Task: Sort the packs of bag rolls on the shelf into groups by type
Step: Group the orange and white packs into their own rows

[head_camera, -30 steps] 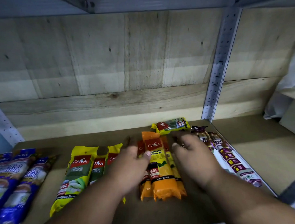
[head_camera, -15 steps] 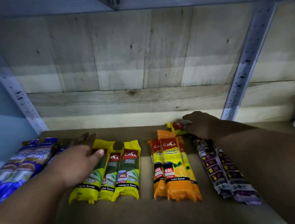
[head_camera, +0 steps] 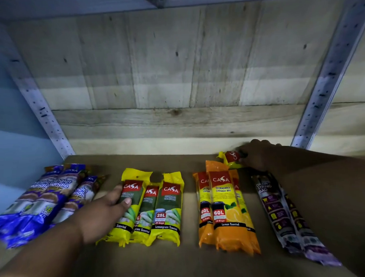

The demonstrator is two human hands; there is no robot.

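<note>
Two bare forearms in view, no sleeves visible on either. Left hand [head_camera: 101, 213]: no rings, no watch or band at the wrist; thumbnail short and pale. Right hand [head_camera: 256, 156]: dimly lit, knuckles visible, fingers largely hidden; no jewellery discernible.

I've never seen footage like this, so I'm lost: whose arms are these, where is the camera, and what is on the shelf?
No machine here: a person wears a camera on the head, looking down at their own arms. On the brown shelf lie groups of bag-roll packs: blue packs, yellow packs, orange packs and purple packs. The left hand grips the leftmost yellow pack. The right hand holds a small yellow pack at the back.
</note>
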